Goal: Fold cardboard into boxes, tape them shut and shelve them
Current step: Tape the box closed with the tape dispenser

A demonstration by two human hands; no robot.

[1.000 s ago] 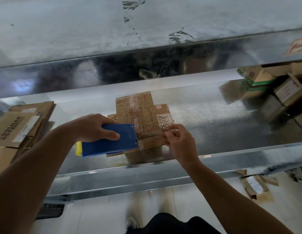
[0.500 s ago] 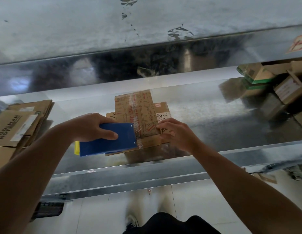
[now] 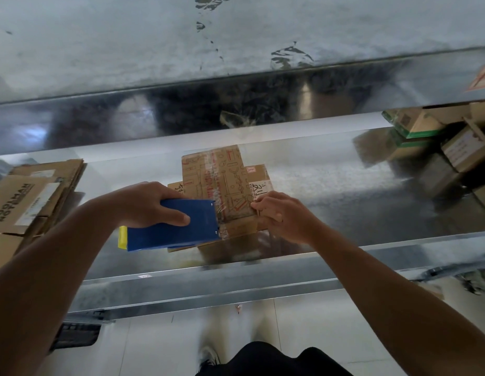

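**Q:** What is held in the hands?

**A:** A blue tape dispenser (image 3: 173,226) with a yellow end (image 3: 123,237) is gripped by the left hand (image 3: 143,204), with the thumb laid across its top face. Its front edge is set against the near left part of a cardboard box (image 3: 222,180). The box's near right edge is pinched by the curled fingers of the right hand (image 3: 282,218). The hands are apart, one at each side of the box.

**Q:** Where is the box placed?

**A:** It is seen on a shiny metal shelf (image 3: 344,213), near the front edge. Its top is printed with red and green line drawings and crossed by clear tape. A white label (image 3: 259,187) is stuck just beside the right hand.

**Q:** What is found around it?

**A:** A stack of flattened cardboard (image 3: 32,196) is laid at the left of the same shelf, well apart from the box. Several small boxes (image 3: 463,147) are piled at the far right. Another metal shelf (image 3: 236,90) is seen above. Pale floor tiles (image 3: 303,321) and dark clothing (image 3: 263,359) are shown below.
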